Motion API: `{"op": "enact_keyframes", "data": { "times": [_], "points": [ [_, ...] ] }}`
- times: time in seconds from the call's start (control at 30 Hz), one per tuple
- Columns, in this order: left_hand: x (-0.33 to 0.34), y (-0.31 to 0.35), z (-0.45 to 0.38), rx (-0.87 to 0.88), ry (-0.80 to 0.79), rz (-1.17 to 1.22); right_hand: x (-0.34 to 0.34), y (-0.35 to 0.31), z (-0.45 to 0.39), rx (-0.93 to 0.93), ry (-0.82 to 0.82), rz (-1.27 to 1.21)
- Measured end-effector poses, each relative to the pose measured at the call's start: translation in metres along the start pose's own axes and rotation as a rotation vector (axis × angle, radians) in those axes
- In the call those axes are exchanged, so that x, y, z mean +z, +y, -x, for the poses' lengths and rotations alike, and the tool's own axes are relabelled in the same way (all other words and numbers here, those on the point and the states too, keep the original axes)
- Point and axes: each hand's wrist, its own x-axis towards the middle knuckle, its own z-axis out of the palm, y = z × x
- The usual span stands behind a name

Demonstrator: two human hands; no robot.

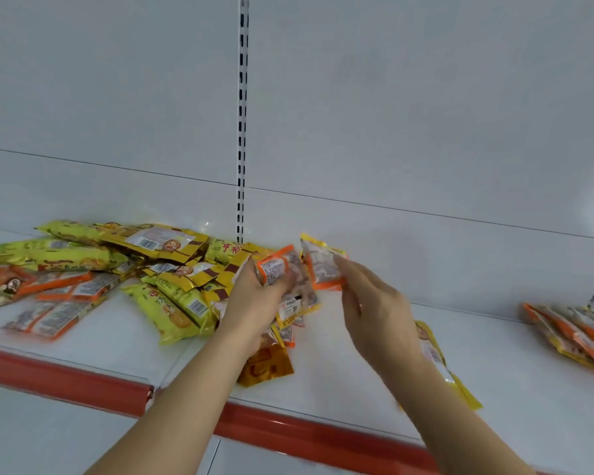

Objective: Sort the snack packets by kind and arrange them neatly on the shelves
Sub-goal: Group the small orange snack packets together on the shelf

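Gathering orange packets: left hand (254, 296) gripping a bunch (282, 275), right hand (367, 296) pinching another packet (323, 265). Next, probably over to the orange stack (569, 334) on the shelf (357, 382).

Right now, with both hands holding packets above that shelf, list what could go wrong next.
1. The left hand grips several orange packets at once; one might slip out.
2. The right hand only pinches its packet by an edge, so it could drop.
3. The yellow packet under the right forearm overhangs the shelf's red edge and may get knocked off.
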Motion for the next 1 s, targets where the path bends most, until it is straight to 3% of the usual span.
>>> {"op": "enact_keyframes", "data": {
  "times": [0.13, 0.33, 0.43, 0.5, 0.57, 0.67, 0.87, 0.93, 1.0],
  "points": [
    [0.003, 0.013, 0.005, -0.176, -0.152, 0.280, 0.018, -0.023, 0.015, -0.066, -0.159, 0.040],
    [-0.010, 0.008, -0.005, -0.083, -0.059, 0.105, 0.008, -0.032, 0.005, 0.018, -0.249, -0.244],
    [-0.021, 0.008, -0.012, -0.054, -0.030, 0.092, 0.018, -0.002, -0.016, 0.187, -0.235, -0.053],
    [-0.030, 0.004, -0.017, -0.059, -0.038, 0.082, 0.029, 0.017, -0.032, 0.278, -0.412, 0.123],
    [-0.035, 0.004, -0.018, -0.082, -0.042, 0.081, 0.046, 0.030, -0.043, 0.217, -0.563, 0.220],
    [-0.039, 0.006, -0.018, -0.103, -0.024, 0.106, 0.073, 0.040, -0.047, 0.113, -0.649, 0.365],
    [-0.040, 0.002, -0.020, -0.093, 0.026, 0.074, 0.076, 0.056, -0.051, 0.146, -0.543, 0.553],
    [-0.035, 0.002, -0.020, -0.074, 0.025, 0.050, 0.064, 0.059, -0.053, 0.234, -0.474, 0.456],
    [-0.030, 0.003, -0.020, -0.044, 0.046, 0.015, 0.046, 0.055, -0.058, 0.387, -0.269, 0.215]
  ]
}}
